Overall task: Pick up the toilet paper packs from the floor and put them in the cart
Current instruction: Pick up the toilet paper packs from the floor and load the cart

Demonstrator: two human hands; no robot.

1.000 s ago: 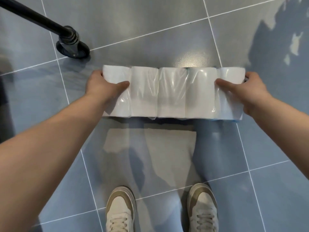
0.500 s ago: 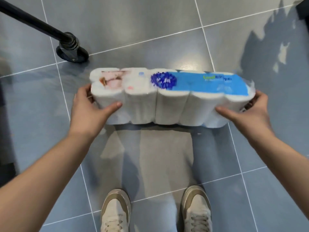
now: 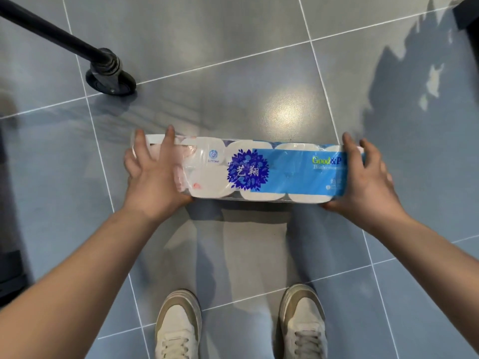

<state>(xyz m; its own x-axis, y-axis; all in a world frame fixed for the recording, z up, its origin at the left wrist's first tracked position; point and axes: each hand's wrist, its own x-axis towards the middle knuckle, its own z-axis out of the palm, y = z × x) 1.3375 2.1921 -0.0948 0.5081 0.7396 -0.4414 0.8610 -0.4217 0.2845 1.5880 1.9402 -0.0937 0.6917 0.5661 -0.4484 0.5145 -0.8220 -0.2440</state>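
Note:
A long pack of white toilet paper rolls (image 3: 248, 172), wrapped in clear plastic with a blue label, is held lengthwise above the grey tiled floor with its printed face up. My left hand (image 3: 153, 174) grips its left end, fingers curled over the far edge. My right hand (image 3: 365, 177) grips the right end the same way. Of the cart only a black leg (image 3: 51, 29) and a caster wheel (image 3: 111, 79) show at the upper left.
My two pale shoes (image 3: 178, 325) (image 3: 303, 322) stand on the tiles directly below the pack. A dark object (image 3: 10, 268) sits at the left edge. Another dark corner (image 3: 469, 11) shows at the top right.
Both hands lifted the pack off the floor and rolled it toward me, so the blue printed face now points up instead of the plain side.

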